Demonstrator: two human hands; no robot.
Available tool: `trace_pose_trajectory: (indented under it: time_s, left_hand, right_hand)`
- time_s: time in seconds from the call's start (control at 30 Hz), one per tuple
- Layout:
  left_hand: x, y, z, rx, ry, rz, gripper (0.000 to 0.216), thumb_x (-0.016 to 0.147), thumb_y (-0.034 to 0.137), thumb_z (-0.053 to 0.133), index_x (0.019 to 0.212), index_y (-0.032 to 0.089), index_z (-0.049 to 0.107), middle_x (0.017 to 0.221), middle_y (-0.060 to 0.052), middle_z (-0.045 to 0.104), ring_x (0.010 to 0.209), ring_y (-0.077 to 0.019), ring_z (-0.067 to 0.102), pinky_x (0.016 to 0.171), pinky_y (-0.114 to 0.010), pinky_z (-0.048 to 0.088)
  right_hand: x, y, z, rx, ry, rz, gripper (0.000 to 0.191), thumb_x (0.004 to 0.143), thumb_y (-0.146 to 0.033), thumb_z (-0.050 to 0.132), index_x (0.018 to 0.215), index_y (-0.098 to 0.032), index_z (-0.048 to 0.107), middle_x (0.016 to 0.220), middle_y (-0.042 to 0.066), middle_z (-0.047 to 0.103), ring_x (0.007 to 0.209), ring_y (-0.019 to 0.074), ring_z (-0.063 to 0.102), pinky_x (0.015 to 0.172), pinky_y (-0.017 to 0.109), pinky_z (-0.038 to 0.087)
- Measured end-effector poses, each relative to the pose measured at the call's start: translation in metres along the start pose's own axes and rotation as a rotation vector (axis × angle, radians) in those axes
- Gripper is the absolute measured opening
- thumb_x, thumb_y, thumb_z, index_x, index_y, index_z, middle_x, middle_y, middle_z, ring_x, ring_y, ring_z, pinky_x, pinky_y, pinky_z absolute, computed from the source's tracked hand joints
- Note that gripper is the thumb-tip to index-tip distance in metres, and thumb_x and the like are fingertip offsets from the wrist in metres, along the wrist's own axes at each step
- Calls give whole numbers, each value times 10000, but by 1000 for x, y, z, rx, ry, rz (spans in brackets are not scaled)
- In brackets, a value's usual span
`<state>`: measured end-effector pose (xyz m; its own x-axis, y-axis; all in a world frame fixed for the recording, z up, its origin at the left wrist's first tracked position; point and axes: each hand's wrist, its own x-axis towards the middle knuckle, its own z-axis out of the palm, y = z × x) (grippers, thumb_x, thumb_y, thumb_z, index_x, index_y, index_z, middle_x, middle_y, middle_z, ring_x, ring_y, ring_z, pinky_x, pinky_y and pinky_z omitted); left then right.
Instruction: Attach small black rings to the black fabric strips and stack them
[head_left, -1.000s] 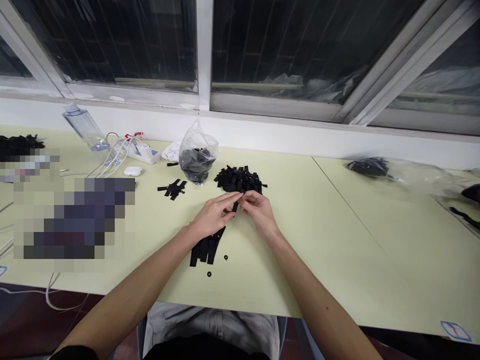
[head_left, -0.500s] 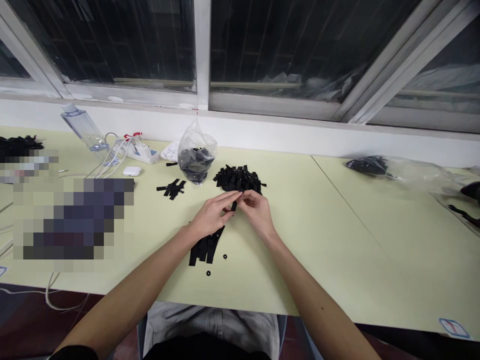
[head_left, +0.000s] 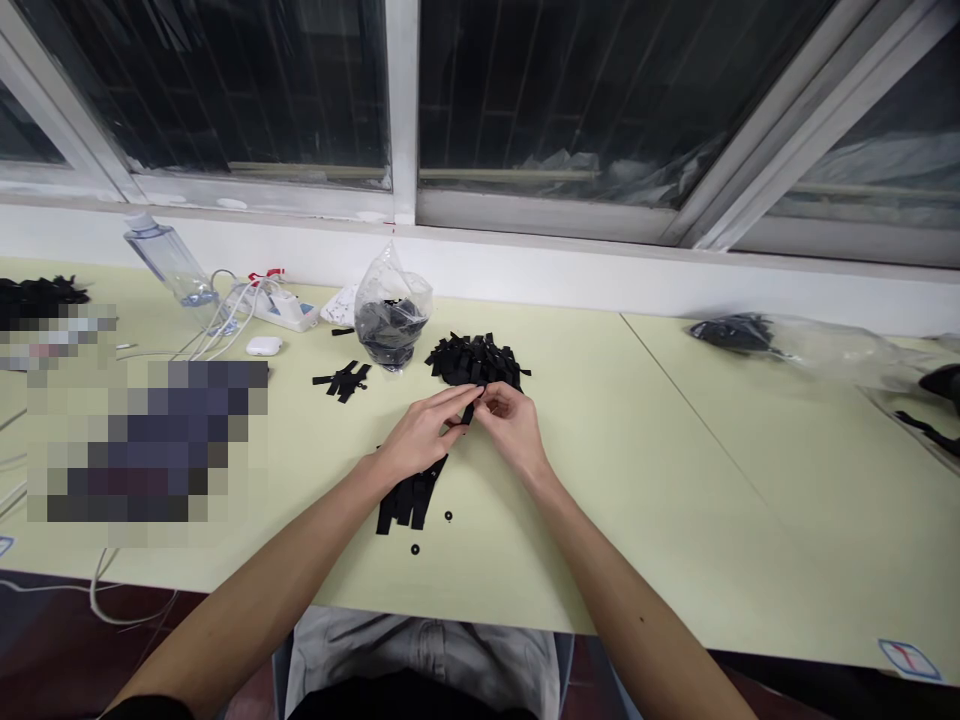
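Observation:
Between my two hands is a short black fabric strap (head_left: 469,412), held above the table. My left hand (head_left: 421,432) pinches it from the left, fingers stretched along its upper end and thumb lower down. From the right, my right hand (head_left: 514,425) closes its fingertips on the strap's top end; what exactly lies under them is hidden. Just behind my fingers lies a heap of black straps (head_left: 478,358). Below my left hand, several straps (head_left: 409,500) lie side by side, partly covered by it. Two small black rings (head_left: 448,516) are on the table nearby.
A clear plastic bag (head_left: 392,320) of black parts stands behind a few loose straps (head_left: 343,381). To the left are a white case (head_left: 264,346), a power strip (head_left: 289,308) with cables and a leaning water bottle (head_left: 169,260). Another bag (head_left: 810,345) lies at the right rear.
Both hands keep their hold on the strap, with hardly any movement. The whole view has shifted very slightly.

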<state>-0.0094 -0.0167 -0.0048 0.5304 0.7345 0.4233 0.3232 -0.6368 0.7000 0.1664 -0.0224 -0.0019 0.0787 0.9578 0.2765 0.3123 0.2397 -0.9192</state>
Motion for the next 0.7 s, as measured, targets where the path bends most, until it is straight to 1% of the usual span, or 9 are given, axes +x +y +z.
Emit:
trace_pose_trajectory:
  time_s: [0.1,0.17,0.3,0.37,0.4,0.47,0.53,0.6,0.7]
  left_hand:
    - [0,1,0,12,-2,0,608,887,102,520,1446,333,454,1494,-55,472,847,-134,681,821,-313,599]
    - [0,3,-1,11,8,3,581,899,117,521,1438,325,463,1482,-57,484,871,-141,682,841,-320,591]
    - [3,9,-5,-34,85,0,481,959,185,488,1427,296,465,1396,-66,568,1045,-171,660,973,-352,531]
    - [5,10,-7,-74,131,-26,451,980,232,483,1428,278,458,1321,-70,626,1062,-174,656,979,-349,519]
    - [6,9,-7,-90,150,-46,426,981,256,492,1407,264,482,1275,-71,654,1045,-175,663,964,-344,523]
    - [7,6,-7,-108,182,-84,337,969,298,528,1292,228,594,1170,-74,701,986,-181,679,914,-331,537]
    - [8,2,-7,-122,211,-106,249,946,324,571,1126,201,693,1085,-76,725,948,-190,688,873,-326,546]
    - [8,-1,-6,-151,239,-116,211,925,328,604,1026,193,732,1041,-72,735,944,-196,690,857,-328,550]
    - [8,-3,-5,-210,280,-130,189,903,319,633,989,199,751,1003,-65,744,931,-197,698,854,-336,559]
  right_hand:
    - [0,0,-1,24,-13,0,89,780,-284,634,807,-199,628,760,22,629,645,154,541,600,285,444]
    - [0,0,-1,41,-16,1,102,784,-295,643,814,-199,627,771,24,632,648,154,542,604,287,444]
    - [-1,-1,-2,84,-26,3,160,808,-343,650,766,-201,590,714,8,593,632,149,530,596,284,425]
    - [-1,-1,-1,98,-46,-4,187,818,-370,655,767,-204,585,701,5,584,631,150,530,592,285,418]
    - [-1,-1,-1,101,-57,-11,194,821,-383,658,780,-206,589,707,7,589,636,153,535,592,287,418]
    - [-1,-1,0,98,-74,-29,206,830,-405,659,811,-209,598,727,14,602,652,161,548,596,293,422]
    - [-2,-1,1,89,-80,-53,216,841,-422,656,826,-213,604,738,18,605,663,166,556,598,296,427]
    - [-3,0,1,82,-85,-72,219,848,-432,655,845,-216,616,752,22,613,674,171,566,604,301,438]
    - [-3,1,2,76,-100,-77,239,852,-453,653,903,-219,648,814,43,659,703,187,602,632,318,473]
